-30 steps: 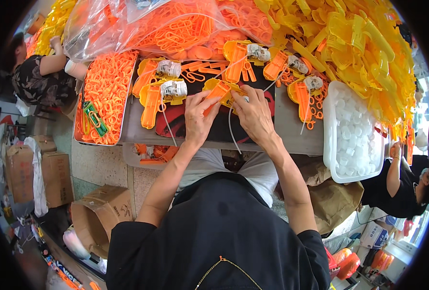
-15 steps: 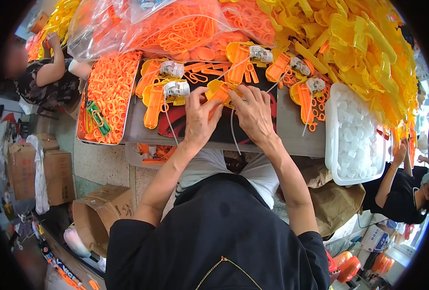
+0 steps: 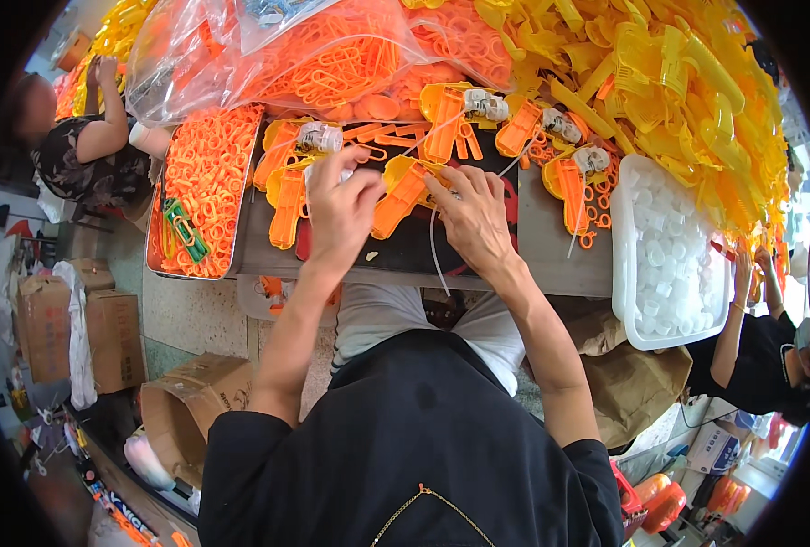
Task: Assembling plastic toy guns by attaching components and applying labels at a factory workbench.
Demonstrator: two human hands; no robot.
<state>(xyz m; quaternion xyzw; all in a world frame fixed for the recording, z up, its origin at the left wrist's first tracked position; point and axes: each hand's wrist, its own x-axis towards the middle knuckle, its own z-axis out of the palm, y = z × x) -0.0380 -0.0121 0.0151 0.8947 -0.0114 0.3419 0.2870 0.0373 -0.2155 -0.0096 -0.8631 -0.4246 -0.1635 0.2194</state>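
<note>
On the bench in front of me sits a yellow plastic toy housing with a long orange piece (image 3: 399,198) in it. My right hand (image 3: 474,219) grips its right end with thumb and fingers. A thin pale tube (image 3: 435,251) hangs from beside these fingers toward the bench edge. My left hand (image 3: 339,214) is off the housing, raised just left of it, slightly blurred, fingers apart and nothing visible in them. Behind it lies a similar yellow-and-orange unit (image 3: 287,205), partly covered by the hand. Loose orange strips and loops (image 3: 382,137) lie beyond the housing.
Several similar units, one at right (image 3: 570,187), surround the work spot. A metal tray (image 3: 235,232) of orange rings stands left, a white tub (image 3: 625,301) of clear caps right. Bagged orange parts (image 3: 332,68) and heaped yellow shells (image 3: 669,100) fill the back. Other people work at both sides.
My left hand has let go of the housing and lifted away to the left. The orange piece now shows more fully, while my right hand keeps its hold.
</note>
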